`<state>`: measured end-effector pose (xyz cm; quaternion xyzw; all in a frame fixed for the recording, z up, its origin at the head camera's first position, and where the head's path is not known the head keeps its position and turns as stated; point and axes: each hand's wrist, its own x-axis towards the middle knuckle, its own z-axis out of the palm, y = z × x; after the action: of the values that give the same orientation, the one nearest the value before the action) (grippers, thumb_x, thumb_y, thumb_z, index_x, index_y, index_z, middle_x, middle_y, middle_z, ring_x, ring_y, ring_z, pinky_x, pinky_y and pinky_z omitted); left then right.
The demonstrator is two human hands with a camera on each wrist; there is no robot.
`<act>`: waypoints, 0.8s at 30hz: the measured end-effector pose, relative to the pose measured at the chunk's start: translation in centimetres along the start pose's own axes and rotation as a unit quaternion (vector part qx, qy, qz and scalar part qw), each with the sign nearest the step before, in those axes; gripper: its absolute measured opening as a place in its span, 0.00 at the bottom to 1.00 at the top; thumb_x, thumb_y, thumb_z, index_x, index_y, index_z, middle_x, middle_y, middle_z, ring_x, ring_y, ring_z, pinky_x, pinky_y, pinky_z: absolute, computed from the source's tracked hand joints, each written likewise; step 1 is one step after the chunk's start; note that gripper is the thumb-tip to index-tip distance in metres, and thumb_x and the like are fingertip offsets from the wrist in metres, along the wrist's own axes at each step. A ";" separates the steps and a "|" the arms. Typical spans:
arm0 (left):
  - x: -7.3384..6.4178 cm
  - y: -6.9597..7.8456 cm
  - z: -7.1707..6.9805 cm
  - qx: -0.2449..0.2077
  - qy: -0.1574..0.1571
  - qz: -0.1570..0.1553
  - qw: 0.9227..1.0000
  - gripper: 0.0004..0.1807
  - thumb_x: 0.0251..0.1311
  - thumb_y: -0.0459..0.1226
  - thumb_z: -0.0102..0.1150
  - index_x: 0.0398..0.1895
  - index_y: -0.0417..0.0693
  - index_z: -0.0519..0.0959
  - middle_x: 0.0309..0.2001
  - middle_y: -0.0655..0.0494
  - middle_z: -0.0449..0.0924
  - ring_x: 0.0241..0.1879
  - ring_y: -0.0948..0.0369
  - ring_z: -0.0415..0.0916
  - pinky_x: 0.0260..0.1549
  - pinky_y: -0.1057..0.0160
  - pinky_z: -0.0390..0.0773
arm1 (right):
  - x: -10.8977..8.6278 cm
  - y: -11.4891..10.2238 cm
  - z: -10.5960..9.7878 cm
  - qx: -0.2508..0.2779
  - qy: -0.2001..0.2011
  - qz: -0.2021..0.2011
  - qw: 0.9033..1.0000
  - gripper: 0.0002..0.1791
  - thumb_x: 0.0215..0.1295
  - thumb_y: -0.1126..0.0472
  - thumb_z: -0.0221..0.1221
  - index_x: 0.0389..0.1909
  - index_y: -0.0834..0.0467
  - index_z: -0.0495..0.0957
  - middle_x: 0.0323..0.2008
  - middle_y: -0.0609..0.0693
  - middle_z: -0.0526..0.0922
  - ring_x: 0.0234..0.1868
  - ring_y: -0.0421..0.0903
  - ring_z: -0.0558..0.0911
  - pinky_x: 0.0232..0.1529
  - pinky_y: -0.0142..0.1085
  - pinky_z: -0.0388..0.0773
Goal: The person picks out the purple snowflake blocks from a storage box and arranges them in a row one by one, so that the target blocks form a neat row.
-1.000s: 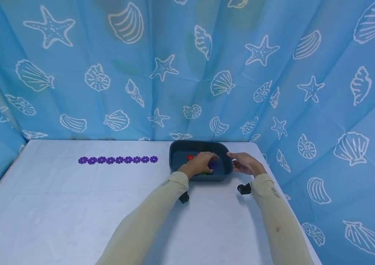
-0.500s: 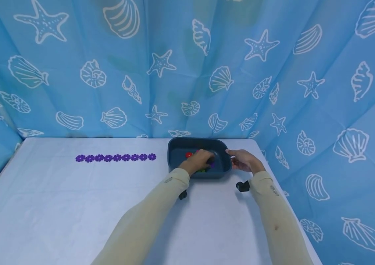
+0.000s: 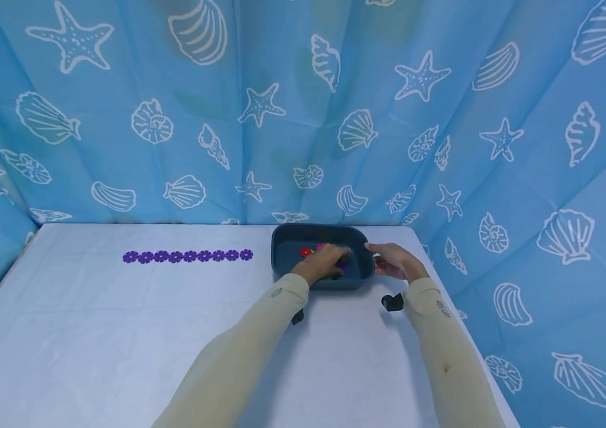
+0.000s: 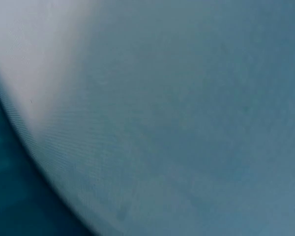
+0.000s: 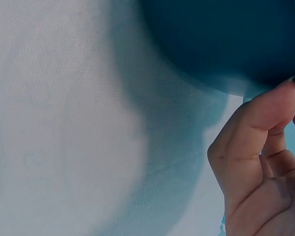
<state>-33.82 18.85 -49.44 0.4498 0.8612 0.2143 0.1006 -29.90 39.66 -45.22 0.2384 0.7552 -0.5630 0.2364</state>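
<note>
A dark blue plastic basin (image 3: 286, 279) stands near the table's far edge, with red, pink, green and purple pieces inside. My left hand (image 3: 325, 261) reaches down into it, over those pieces. The hand covers some of them, and whether its bent fingers hold one is hidden. At the basin's right end, my right hand (image 3: 395, 261) pinches the rim. In the right wrist view, curled fingers (image 5: 263, 123) meet the basin's wall (image 5: 221, 39). The left wrist view shows only pale cloth and part of the basin's dark side (image 4: 19, 187), no hand.
Several purple flower-shaped discs (image 3: 189, 256) lie in a straight row left of the basin. The table (image 3: 94, 345) is covered with white cloth. A blue shell-patterned curtain (image 3: 281, 137) hangs behind it and along the right side.
The view tilts slightly. My left hand shifts a little among the pieces in the basin, uncovering more of a pink one. The right hand stays on the rim, and the purple row is unchanged.
</note>
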 end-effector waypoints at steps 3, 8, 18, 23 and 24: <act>-0.2 0.3 0.0 0.000 -0.008 -0.009 1.000 0.22 0.60 0.38 0.66 0.57 0.46 0.76 0.48 0.55 0.80 0.48 0.62 0.76 0.54 0.67 0.75 | 0.0 0.1 0.1 -0.005 0.001 -0.001 1.000 0.30 0.72 0.45 0.52 0.62 0.64 0.65 0.33 0.53 0.73 0.25 0.40 0.76 0.30 0.29 0.80; -0.5 0.6 0.1 0.008 -0.029 -0.022 0.999 0.25 0.57 0.39 0.69 0.57 0.46 0.75 0.48 0.55 0.79 0.50 0.61 0.74 0.56 0.65 0.74 | 0.2 0.3 0.3 -0.007 0.001 0.005 1.000 0.31 0.72 0.45 0.53 0.64 0.64 0.64 0.34 0.53 0.73 0.26 0.40 0.77 0.31 0.29 0.80; -0.7 0.0 0.0 -0.080 0.001 -0.037 0.996 0.27 0.56 0.35 0.70 0.58 0.44 0.73 0.49 0.55 0.77 0.47 0.62 0.74 0.53 0.67 0.76 | 0.3 -0.1 0.4 -0.012 0.012 0.010 1.000 0.31 0.72 0.44 0.52 0.64 0.63 0.64 0.36 0.54 0.73 0.27 0.41 0.77 0.32 0.29 0.80; -0.9 -0.1 -0.5 -0.139 0.048 -0.037 0.988 0.28 0.55 0.34 0.70 0.60 0.42 0.73 0.48 0.56 0.77 0.46 0.62 0.73 0.53 0.66 0.76 | 0.2 -0.2 0.1 -0.016 0.012 0.016 1.000 0.33 0.72 0.44 0.52 0.67 0.62 0.62 0.40 0.56 0.73 0.29 0.43 0.78 0.35 0.29 0.81; -0.9 0.0 -0.6 -0.145 0.056 -0.035 0.987 0.28 0.56 0.34 0.70 0.60 0.41 0.73 0.48 0.56 0.77 0.46 0.63 0.73 0.53 0.66 0.76 | 0.2 -0.2 0.1 -0.017 0.014 0.018 1.000 0.33 0.72 0.44 0.52 0.67 0.62 0.61 0.41 0.56 0.73 0.30 0.43 0.78 0.36 0.30 0.81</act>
<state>-33.52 17.91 -48.99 0.3870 0.8406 0.3582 0.1241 -30.14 39.56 -45.18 0.2560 0.7634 -0.5424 0.2400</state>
